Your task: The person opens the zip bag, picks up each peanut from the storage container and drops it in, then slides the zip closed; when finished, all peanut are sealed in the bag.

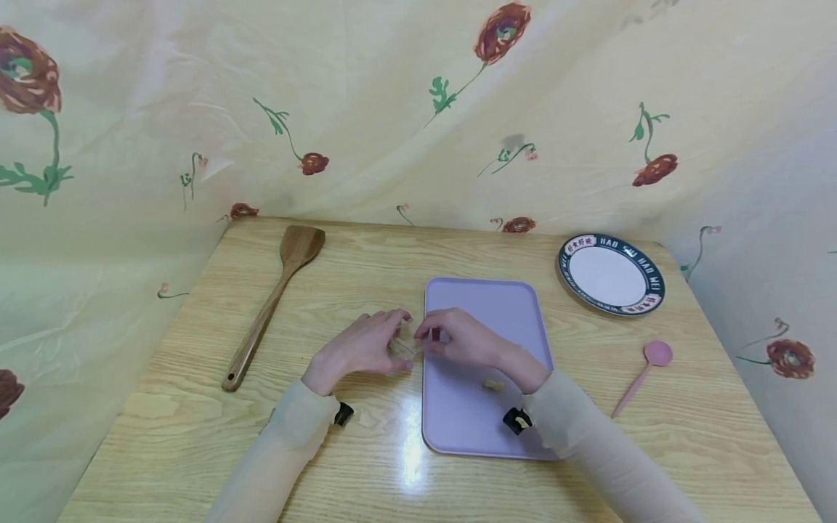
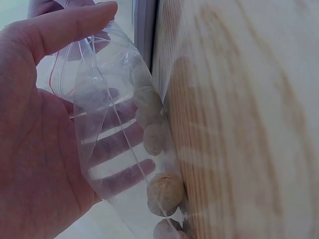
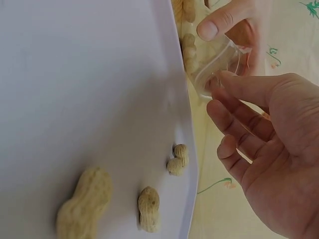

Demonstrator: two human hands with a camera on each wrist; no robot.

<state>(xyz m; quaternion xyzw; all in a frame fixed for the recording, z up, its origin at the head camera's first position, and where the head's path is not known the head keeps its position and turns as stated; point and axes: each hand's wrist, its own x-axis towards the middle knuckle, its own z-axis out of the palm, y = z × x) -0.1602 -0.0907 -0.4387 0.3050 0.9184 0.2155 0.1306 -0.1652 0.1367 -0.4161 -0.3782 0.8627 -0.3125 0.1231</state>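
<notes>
A clear plastic zip bag [image 1: 405,350] with several peanuts [image 2: 166,191] in it lies by the left edge of the lilac tray [image 1: 484,436]. My left hand [image 1: 366,343] holds this bag, thumb on the near side and fingers seen through the film in the left wrist view. At the bag's mouth, the thumb and forefinger of my right hand [image 1: 464,338] pinch its edge, above the tray's left rim. On the tray lie three peanuts in the right wrist view, a large one [image 3: 84,206], a middle one [image 3: 148,209] and a small one [image 3: 178,160].
A wooden spatula [image 1: 268,305] lies on the left of the wood-grain table [image 1: 353,465]. To the right are a dark-rimmed plate [image 1: 608,276] and a pink spoon [image 1: 657,354]. Flowered cloth [image 1: 379,109] hangs behind the table.
</notes>
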